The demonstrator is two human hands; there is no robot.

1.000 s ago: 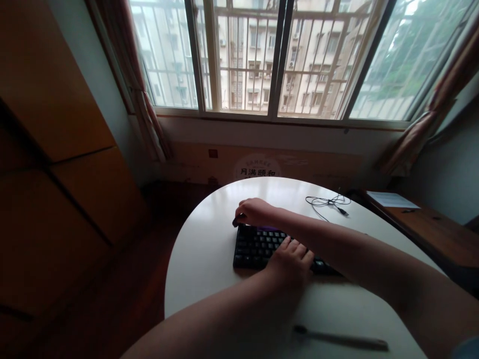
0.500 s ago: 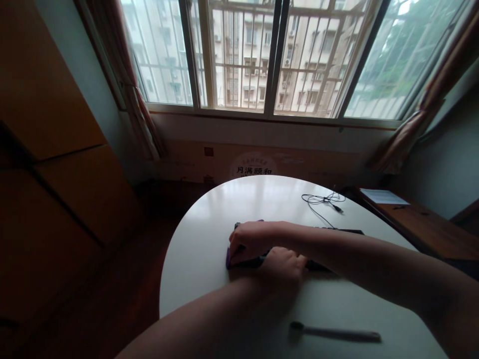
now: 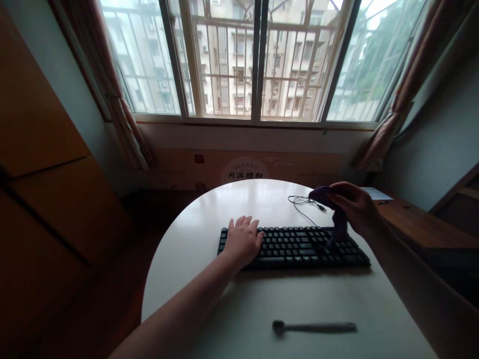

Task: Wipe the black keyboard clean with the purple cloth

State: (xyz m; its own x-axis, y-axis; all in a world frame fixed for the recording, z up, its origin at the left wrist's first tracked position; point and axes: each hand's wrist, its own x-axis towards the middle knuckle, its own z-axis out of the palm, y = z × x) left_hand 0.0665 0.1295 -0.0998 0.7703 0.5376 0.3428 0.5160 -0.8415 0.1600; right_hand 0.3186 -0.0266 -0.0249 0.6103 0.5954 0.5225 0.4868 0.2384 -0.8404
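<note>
A black keyboard (image 3: pixel 295 244) lies on the white round table (image 3: pixel 187 279). My left hand (image 3: pixel 243 239) rests on its left end, fingers spread over the keys. Above the keyboard's right end, my right hand (image 3: pixel 352 204) pinches a purple cloth (image 3: pixel 339 224), which hangs down over the number keys. Whether the cloth's lower end touches the keys, I cannot tell. Nearer to me lies a brush (image 3: pixel 314 327) with a dark head and a long grey handle, apart from both hands.
The keyboard's thin black cable (image 3: pixel 299 200) lies loosely coiled behind it, its plug near the right hand. A brown wooden desk (image 3: pixel 422 224) with a paper on it stands at the right. Beyond the table are a wall and a barred window (image 3: pixel 232 75).
My right hand has moved from the keyboard's left end across to its right and lifted with the cloth. The left hand has shifted left and spread its fingers on the keys.
</note>
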